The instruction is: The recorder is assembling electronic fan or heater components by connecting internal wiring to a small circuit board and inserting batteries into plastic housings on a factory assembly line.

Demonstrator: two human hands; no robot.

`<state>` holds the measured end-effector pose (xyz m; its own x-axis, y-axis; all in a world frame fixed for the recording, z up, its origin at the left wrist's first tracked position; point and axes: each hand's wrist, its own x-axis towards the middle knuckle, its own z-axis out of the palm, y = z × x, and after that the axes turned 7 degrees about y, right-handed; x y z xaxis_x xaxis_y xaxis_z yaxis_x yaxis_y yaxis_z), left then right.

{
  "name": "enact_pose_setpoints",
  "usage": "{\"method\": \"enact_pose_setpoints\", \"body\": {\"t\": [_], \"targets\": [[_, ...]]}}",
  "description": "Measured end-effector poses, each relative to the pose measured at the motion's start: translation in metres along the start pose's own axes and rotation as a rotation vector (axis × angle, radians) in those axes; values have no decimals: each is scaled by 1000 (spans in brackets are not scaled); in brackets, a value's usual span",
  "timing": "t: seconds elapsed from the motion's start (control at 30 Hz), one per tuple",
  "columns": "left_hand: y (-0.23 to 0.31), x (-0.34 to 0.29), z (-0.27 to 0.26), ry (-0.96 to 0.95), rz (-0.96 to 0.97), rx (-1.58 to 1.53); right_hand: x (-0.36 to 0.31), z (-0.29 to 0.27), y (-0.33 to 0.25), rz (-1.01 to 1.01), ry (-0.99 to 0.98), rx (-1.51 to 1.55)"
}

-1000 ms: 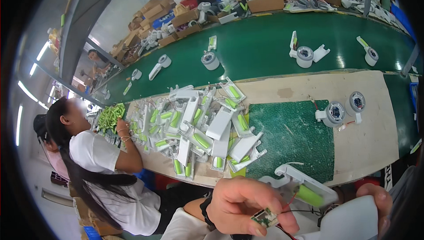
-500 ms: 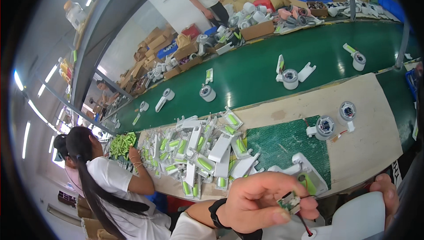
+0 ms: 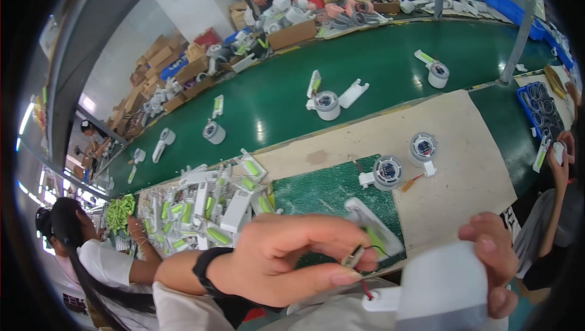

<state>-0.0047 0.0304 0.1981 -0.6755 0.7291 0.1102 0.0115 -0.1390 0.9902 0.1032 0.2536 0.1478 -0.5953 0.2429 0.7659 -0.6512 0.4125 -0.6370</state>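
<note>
My left hand (image 3: 274,258), with a black band on the wrist, pinches a small circuit board (image 3: 353,256) between thumb and fingers. A red wire runs from beside the board into the neck of a white rounded plastic housing (image 3: 445,273) with a grey lower band. Wrapped round that housing's far right side is my right hand (image 3: 496,258). Behind my left fingertips, a white handle shell (image 3: 365,214) with a green battery lies at the mat's near edge, and a dark wire reaches toward it. My left fingers hide part of the board.
Two round grey-white motor heads (image 3: 388,172) (image 3: 423,148) stand beside the green mat (image 3: 329,188). Left of it lies a heap of white shells with green batteries (image 3: 207,209). Beyond, a green conveyor belt (image 3: 262,111) carries similar parts. People sit at both sides; one stands behind.
The view has swung right, so the bench appears further left. The circuit board has turned more edge-on, and the white housing has tilted, showing its grey band. Both hands keep their holds.
</note>
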Motion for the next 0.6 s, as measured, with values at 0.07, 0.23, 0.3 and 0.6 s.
{"method": "enact_pose_setpoints", "body": {"t": [0.07,0.23,0.3,0.6], "targets": [[1,-6,-19,143,-52,110,15,25,41,-133,-175,164],[-4,15,-62,157,-32,239,82,58,69,-576,-486,-204],[-6,26,-86,141,-13,304,96,79,88,-529,-503,-144],[-19,108,-207,592,43,369,207,209,214,-253,-666,-45]]}}
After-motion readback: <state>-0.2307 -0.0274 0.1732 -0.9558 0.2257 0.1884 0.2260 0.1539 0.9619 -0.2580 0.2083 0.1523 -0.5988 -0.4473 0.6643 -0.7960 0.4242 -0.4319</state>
